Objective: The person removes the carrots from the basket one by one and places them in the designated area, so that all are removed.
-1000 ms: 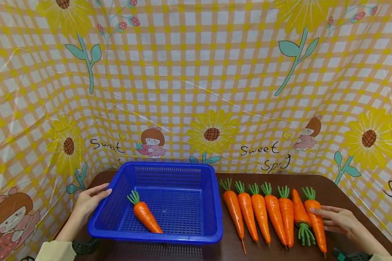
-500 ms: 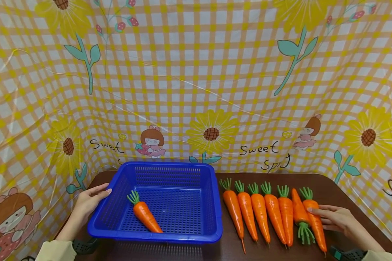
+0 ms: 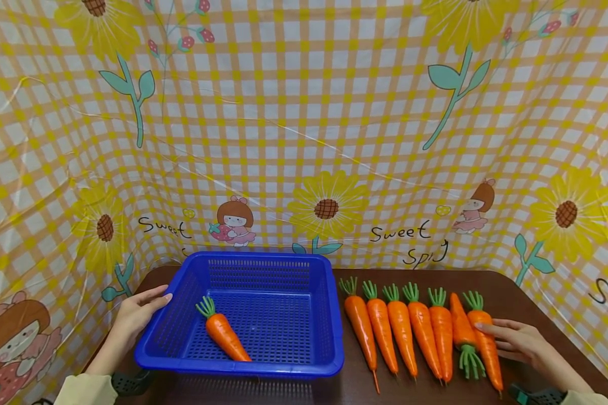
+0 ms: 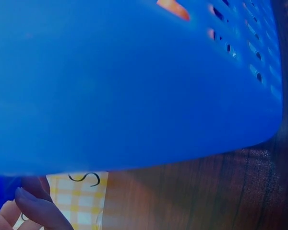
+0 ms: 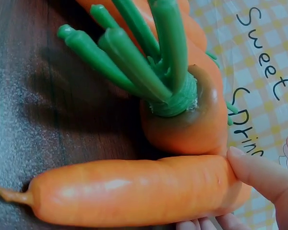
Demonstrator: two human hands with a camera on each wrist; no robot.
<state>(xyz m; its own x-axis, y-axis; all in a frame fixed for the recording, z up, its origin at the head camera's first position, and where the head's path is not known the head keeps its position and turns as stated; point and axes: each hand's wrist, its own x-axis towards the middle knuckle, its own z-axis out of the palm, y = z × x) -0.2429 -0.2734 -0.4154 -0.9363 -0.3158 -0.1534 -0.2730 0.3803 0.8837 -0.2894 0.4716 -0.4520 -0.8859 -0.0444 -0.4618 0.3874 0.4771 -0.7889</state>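
A blue plastic basket point(image 3: 245, 368) with slotted walls stands on the left part of the table, and one orange carrot point(image 3: 226, 337) with green stem stubs lies inside it. My left hand point(image 3: 134, 315) grips the basket's left rim, thumb on top; its thumb point(image 4: 43, 208) also shows in the left wrist view. Right of the basket, several carrots lie in a row. My right hand point(image 3: 527, 346) holds the rightmost carrot point(image 3: 488, 349), thumb on its upper side and fingertips at its far side. Beside that one lies a carrot turned the other way point(image 5: 187, 129), its stems toward me.
The dark brown table point(image 3: 357, 388) has rounded back corners. A checked cloth point(image 3: 304, 140) printed with sunflowers and girls hangs behind it and along both sides. The leftmost carrot of the row point(image 3: 362, 332) lies close to the basket's right side.
The rightmost carrot has shifted slightly left toward its neighbour, with my right hand on it. My left hand stays on the basket rim.
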